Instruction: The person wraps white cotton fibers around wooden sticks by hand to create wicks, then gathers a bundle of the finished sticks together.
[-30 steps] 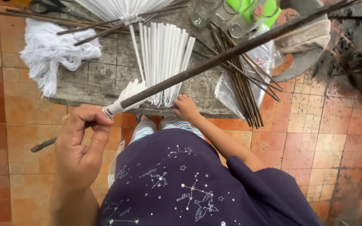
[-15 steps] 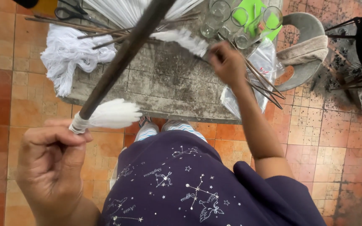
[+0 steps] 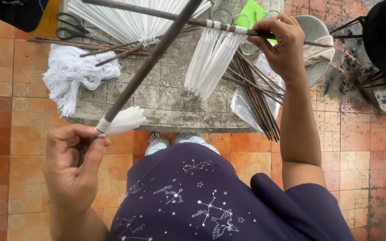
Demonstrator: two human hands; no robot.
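Your left hand (image 3: pixel 74 163) has its grip closed on the near end of a long dark rod (image 3: pixel 150 58), thumb pressed just under the white binding where a short white tuft (image 3: pixel 126 119) sticks out. The rod slants up and away from you, crossing over the bench (image 3: pixel 166 96) and leaving the frame at the top. That end sits off the bench's near edge, over the floor, with open tile to your left and below.

Your right hand (image 3: pixel 280 42) is clamped on a second, thinner rod (image 3: pixel 157 14) lying nearly level above the far part of the bench. A row of white candles (image 3: pixel 213 60) hangs from this rod just left of your fingers, their tips above the bench top; you cannot tell whether they touch it.

On the bench: a fan of white candles (image 3: pixel 130 22) at the far side, a heap of white string (image 3: pixel 74 73) at the left edge, black scissors (image 3: pixel 70 27) far left. A bundle of thin dark sticks (image 3: pixel 258 96) on a clear plastic sheet (image 3: pixel 246 105) overhangs the right near corner. Bare grey surface shows in the middle.

The bench top is rough grey stone, stained. The floor (image 3: pixel 5 111) is orange-red tile, sooty at the right beside a black stand (image 3: pixel 383 35)
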